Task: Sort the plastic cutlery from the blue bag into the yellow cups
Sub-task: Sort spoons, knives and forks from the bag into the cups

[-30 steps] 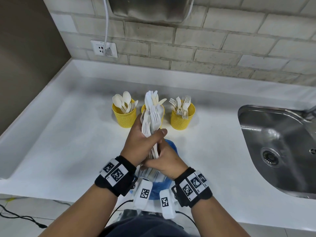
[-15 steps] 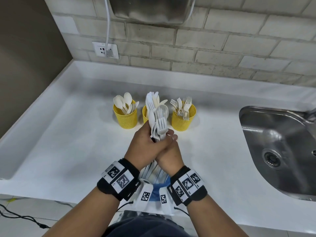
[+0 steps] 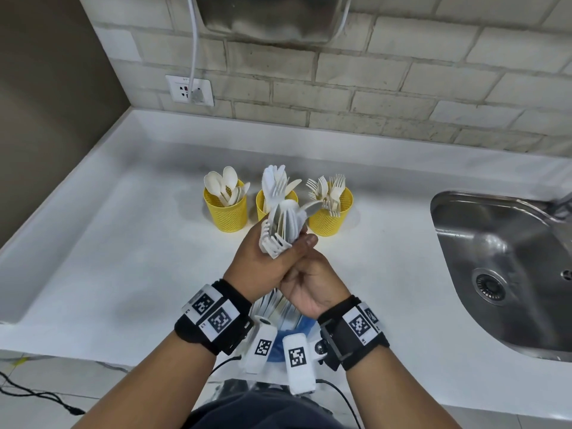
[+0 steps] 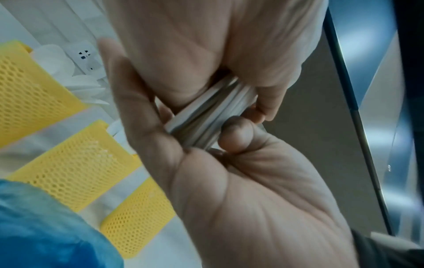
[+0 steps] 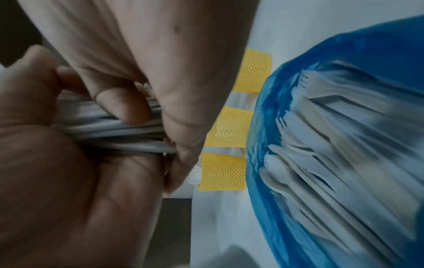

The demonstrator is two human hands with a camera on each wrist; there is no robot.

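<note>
White plastic cutlery fills both our hands: our left hand wraps the bundle's upper part with the thumb across it, and our right hand clasps the handles just below, fingers curled tight. We hold the bundle upright over the counter, in front of three yellow mesh cups. Beneath our wrists the blue bag lies open with more cutlery inside.

I find no words or numbers I can read; my wristbands and the white camera pods under my wrists carry only black-and-white square code markers; faint print atop the wall socket is too small to read.
</note>
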